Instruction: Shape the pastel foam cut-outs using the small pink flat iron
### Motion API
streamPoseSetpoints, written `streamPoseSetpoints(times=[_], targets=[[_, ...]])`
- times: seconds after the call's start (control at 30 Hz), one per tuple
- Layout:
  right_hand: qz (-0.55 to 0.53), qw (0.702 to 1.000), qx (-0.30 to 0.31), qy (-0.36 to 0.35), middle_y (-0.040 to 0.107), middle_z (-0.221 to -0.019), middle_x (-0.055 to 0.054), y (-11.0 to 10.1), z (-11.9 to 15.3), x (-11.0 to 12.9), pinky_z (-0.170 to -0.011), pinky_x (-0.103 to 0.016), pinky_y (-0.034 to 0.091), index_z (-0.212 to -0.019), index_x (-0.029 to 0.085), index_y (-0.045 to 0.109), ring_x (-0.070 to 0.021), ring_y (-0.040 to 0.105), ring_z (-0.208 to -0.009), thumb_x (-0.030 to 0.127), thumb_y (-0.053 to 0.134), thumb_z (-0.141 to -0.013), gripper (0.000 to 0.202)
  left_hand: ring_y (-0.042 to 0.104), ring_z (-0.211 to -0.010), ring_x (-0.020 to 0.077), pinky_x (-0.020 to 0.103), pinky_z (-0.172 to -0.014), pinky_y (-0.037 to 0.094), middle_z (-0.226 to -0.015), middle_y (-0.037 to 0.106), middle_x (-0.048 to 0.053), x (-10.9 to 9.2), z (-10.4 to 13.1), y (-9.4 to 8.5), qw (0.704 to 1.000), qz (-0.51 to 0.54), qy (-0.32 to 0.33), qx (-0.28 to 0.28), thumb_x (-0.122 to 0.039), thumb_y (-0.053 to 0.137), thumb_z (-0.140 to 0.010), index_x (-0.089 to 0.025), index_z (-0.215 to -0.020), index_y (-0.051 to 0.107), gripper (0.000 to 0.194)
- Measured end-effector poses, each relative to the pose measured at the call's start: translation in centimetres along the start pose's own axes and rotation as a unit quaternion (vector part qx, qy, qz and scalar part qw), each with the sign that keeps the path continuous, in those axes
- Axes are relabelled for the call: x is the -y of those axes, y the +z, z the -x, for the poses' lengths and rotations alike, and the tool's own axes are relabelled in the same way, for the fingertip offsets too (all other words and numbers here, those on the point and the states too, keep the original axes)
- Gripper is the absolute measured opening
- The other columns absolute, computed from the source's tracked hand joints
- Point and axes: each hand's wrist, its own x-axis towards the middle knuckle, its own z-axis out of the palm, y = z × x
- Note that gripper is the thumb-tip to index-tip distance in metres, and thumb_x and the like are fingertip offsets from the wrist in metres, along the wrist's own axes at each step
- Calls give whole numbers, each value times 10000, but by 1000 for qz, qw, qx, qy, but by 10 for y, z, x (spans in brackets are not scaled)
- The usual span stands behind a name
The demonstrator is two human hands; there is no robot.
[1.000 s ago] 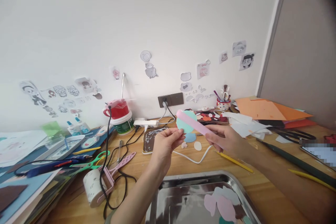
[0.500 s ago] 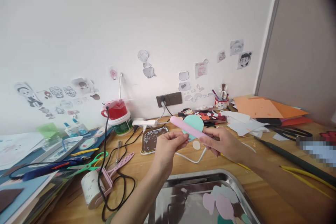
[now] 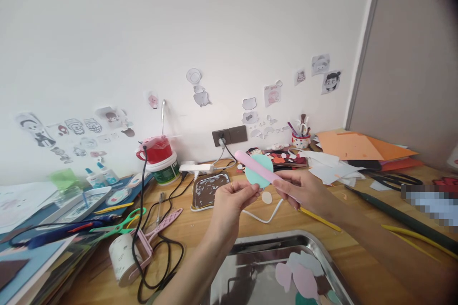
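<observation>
Between the thumb and fingers of my left hand (image 3: 240, 200) is the lower edge of a thin mint-green round cutout (image 3: 269, 167). My right hand (image 3: 298, 189) grips a long pink stick with a rounded end (image 3: 255, 166). The stick lies slantwise across the front of the cutout and appears to touch it. Both hands are raised above the desk, behind a metal tray (image 3: 304, 235). Pink, pale blue and green cutouts (image 3: 304, 280) rest inside that tray at its right. A small cream oval piece (image 3: 266, 197) shows just below the hands.
Left of my arm are a lint roller (image 3: 123, 257), green scissors (image 3: 123, 226) and tangled black cables (image 3: 171, 248). A brown-filled shallow dish (image 3: 207, 190) and a bucket (image 3: 162, 171) stand behind. Orange paper (image 3: 350, 147), white scraps (image 3: 325, 167) and a pen cup (image 3: 301, 141) are at right.
The pink stick's rounded end has risen slightly and its angle over the mint-green cutout is a little steeper. More of the cutout's left side shows. Both hands keep their grips.
</observation>
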Motion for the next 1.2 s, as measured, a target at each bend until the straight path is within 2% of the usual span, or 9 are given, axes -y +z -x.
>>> streamPoseSetpoints(times=[0.1, 0.27, 0.37, 0.5, 0.63, 0.77, 0.93, 1.03, 1.2], targets=[[-19, 1000, -5, -3, 424, -522, 49, 0, -1, -4, -378, -165, 290, -670, 151, 487, -36, 364, -384, 372, 418, -797, 264, 556, -592, 89, 182, -628, 441, -594, 603, 40, -1, 2, 2, 1000, 11, -7, -10, -199, 671, -565, -94, -581, 585, 137], [-62, 996, -68, 3, 429, -537, 37, -7, 0, -5, -379, -160, 287, -604, 148, 462, -45, 373, -418, 408, 389, -801, 335, 560, -601, 75, 147, -607, 442, -606, 605, 29, 0, -1, -3, 999, 44, -4, -14, -185, 673, -566, -99, -590, 582, 127], [-66, 997, -42, 8, 454, -561, 23, -9, 1, -2, -411, -170, 325, -622, 142, 485, -56, 407, -450, 399, 407, -794, 319, 565, -606, 74, 142, -596, 447, -652, 623, 41, 1, -5, -5, 998, 64, -3, -27, -169, 671, -569, -103, -618, 580, 123], [-28, 999, 24, -1, 483, -585, 17, -6, 2, 1, -424, -177, 347, -716, 140, 527, -58, 426, -451, 378, 424, -790, 270, 572, -605, 85, 149, -572, 451, -672, 630, 51, 1, -6, -6, 996, 68, -6, -49, -148, 671, -562, -112, -630, 557, 137], [11, 999, 48, -2, 488, -611, 15, -2, 3, 5, -418, -171, 358, -831, 130, 554, -47, 420, -434, 365, 403, -800, 281, 559, -618, 82, 144, -565, 442, -654, 606, 39, 2, -5, -6, 998, 47, -7, -38, -175, 677, -559, -108, -619, 559, 148], [22, 999, 38, 9, 465, -592, 24, -3, 3, 7, -388, -161, 334, -850, 126, 553, -35, 387, -405, 375, 407, -795, 293, 544, -643, 82, 147, -578, 431, -653, 590, 27, 3, -4, -7, 999, 47, -2, -23, -192, 674, -561, -112, -596, 559, 145], [17, 1000, -6, 5, 439, -543, 31, -8, 2, 3, -372, -169, 306, -688, 145, 522, -48, 379, -401, 411, 416, -781, 302, 537, -624, 77, 153, -592, 422, -619, 576, 9, 0, -4, -8, 998, 60, 9, -15, -191, 673, -556, -116, -567, 557, 138], [18, 999, -50, 11, 454, -549, 25, -12, 2, 3, -360, -174, 301, -675, 154, 526, -48, 368, -391, 420, 428, -770, 299, 538, -634, 82, 151, -576, 421, -625, 575, 10, -3, -3, -8, 998, 56, 3, -22, -191, 672, -556, -118, -568, 557, 137], [2, 998, -60, 8, 456, -542, 28, -16, 1, 2, -384, -177, 305, -608, 165, 505, -55, 382, -414, 390, 439, -776, 289, 530, -622, 75, 146, -555, 426, -632, 570, 15, -6, -2, -8, 999, 44, 4, -15, -192, 658, -578, -111, -595, 559, 129]])
